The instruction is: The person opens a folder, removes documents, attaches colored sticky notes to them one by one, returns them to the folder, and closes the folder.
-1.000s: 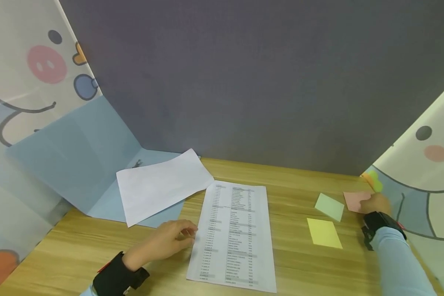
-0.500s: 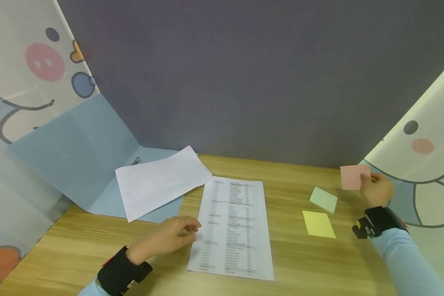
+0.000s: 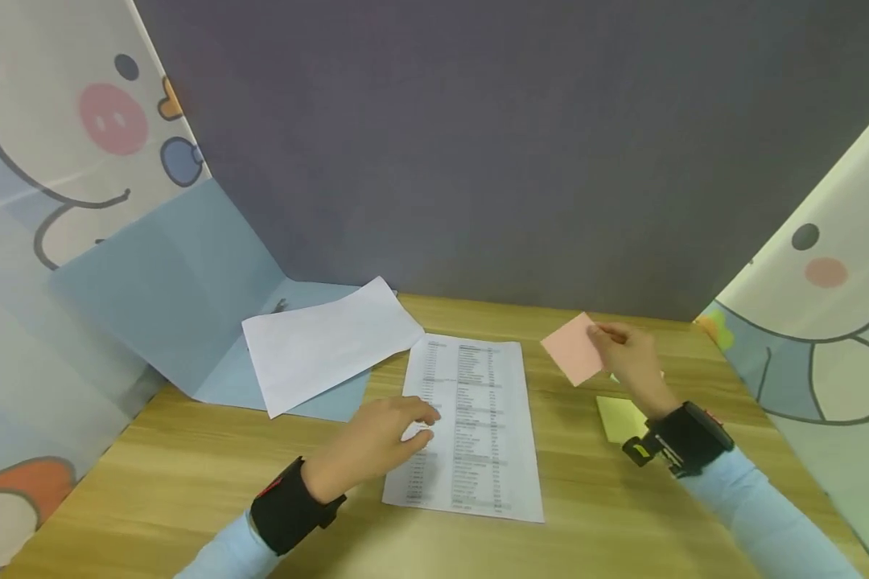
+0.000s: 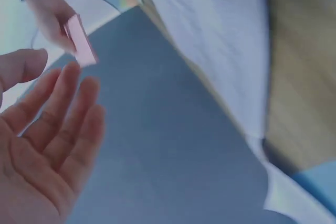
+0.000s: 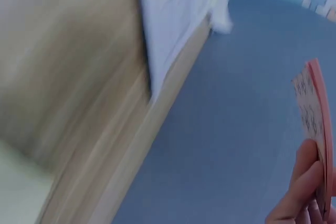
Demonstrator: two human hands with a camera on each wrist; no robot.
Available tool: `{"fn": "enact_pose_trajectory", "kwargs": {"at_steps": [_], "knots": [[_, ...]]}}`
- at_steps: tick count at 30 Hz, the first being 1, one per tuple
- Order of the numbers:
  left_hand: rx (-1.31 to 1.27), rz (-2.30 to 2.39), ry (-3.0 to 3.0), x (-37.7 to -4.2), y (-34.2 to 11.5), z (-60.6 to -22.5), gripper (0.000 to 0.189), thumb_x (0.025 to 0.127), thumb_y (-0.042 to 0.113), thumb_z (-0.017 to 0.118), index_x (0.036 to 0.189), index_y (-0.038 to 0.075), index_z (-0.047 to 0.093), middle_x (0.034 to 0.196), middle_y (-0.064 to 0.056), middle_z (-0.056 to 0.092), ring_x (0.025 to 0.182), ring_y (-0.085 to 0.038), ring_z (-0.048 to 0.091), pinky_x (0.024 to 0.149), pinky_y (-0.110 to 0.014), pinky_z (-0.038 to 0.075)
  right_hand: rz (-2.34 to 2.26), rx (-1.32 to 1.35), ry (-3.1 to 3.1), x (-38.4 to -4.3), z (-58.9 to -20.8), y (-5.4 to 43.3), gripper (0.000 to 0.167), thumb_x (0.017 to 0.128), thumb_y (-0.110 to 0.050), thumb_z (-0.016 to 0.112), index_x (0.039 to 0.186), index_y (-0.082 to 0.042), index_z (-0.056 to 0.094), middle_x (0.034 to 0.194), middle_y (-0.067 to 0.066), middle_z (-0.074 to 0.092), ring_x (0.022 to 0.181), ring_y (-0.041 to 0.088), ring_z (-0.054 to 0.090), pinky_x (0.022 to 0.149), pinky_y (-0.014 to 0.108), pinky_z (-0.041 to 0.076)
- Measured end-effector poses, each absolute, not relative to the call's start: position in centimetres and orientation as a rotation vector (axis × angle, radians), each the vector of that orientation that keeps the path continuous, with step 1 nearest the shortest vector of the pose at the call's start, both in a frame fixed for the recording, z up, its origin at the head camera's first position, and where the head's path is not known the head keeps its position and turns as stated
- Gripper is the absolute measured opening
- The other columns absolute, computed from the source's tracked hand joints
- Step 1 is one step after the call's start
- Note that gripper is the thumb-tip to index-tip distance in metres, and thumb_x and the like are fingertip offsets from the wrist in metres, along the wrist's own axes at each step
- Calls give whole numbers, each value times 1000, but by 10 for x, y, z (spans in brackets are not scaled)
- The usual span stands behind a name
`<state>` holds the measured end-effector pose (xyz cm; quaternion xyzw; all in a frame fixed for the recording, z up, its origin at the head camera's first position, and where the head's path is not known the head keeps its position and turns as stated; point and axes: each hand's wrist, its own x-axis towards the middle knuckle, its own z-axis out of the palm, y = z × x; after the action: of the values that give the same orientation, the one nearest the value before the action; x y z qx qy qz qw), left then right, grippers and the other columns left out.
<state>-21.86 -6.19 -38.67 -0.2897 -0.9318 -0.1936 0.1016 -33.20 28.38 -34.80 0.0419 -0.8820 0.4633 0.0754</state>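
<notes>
Between thumb and fingers, my right hand (image 3: 630, 360) pinches a pink sticky note pad (image 3: 574, 349), raised above the table to the right of the printed sheet. The right wrist view shows dark marks on one face of this pink pad (image 5: 310, 106). My left hand (image 3: 380, 441) hovers over the left edge of the printed sheet (image 3: 478, 426), fingers loosely bent and holding nothing. Its palm and relaxed fingers show in the left wrist view. Below the right hand lie a yellow sticky note (image 3: 618, 420) and a pale green sticky note (image 3: 614, 378), both partly hidden by the hand and wrist.
An opened blue folder (image 3: 181, 281) leans against the left wall, with a white sheet (image 3: 333, 342) lying askew on it. A metal clip (image 3: 281, 305) shows near its fold. A grey panel (image 3: 434, 145) stands along the wooden table's (image 3: 188, 466) back edge.
My right hand has lifted the pink sticky note pad off the table at the far right and carried it left toward the printed sheet. The left hand has shifted slightly right over the sheet.
</notes>
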Motion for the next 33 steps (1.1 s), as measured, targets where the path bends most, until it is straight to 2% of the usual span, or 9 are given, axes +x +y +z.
{"fn": "enact_pose_trajectory", "kwargs": {"at_steps": [3,8,10,15,21,27,33], "knots": [[-989,-432,-2605,-219,-48,-378,23,86,20,63,109,16,63,107,6,64,99,-9,61,82,-24,50,1477,202,-2721,-320,-349,258,54,93,-37,49,126,6,49,116,28,56,81,6,57,67,19,50],[-1126,-71,-2359,-228,-29,-374,40,82,19,67,121,16,59,125,4,58,119,-13,51,99,-26,41,1716,300,-2726,-306,-354,226,47,91,-33,56,122,3,54,109,18,63,82,9,60,72,25,49],[-1158,38,-2261,-231,-24,-376,44,82,17,68,124,15,57,129,2,56,123,-16,49,101,-27,39,1784,330,-2726,-302,-356,216,47,90,-33,57,121,2,56,108,14,64,84,10,60,75,26,49],[-1224,129,-2068,-234,-19,-382,39,80,11,69,118,14,61,122,1,61,115,-15,56,99,-27,41,1846,391,-2740,-288,-360,200,46,89,-35,59,118,0,58,106,12,63,86,13,59,77,28,47],[-1192,186,-1915,-233,-19,-387,25,79,13,69,104,15,69,106,4,68,99,-10,64,87,-21,48,1939,388,-2753,-280,-365,193,43,89,-34,58,117,0,58,102,7,64,86,14,58,78,29,46],[-1169,242,-1793,-238,-21,-389,21,81,14,67,102,14,69,103,3,69,95,-10,65,83,-20,50,2020,334,-2757,-279,-368,193,45,88,-36,59,116,-2,58,102,5,63,85,14,58,77,28,47],[-1175,218,-1713,-239,-21,-390,19,81,14,66,100,12,70,99,1,70,88,-11,67,78,-20,51,2246,368,-2712,-279,-370,191,42,91,-32,54,117,1,56,92,0,62,78,10,57,68,24,49]]}}
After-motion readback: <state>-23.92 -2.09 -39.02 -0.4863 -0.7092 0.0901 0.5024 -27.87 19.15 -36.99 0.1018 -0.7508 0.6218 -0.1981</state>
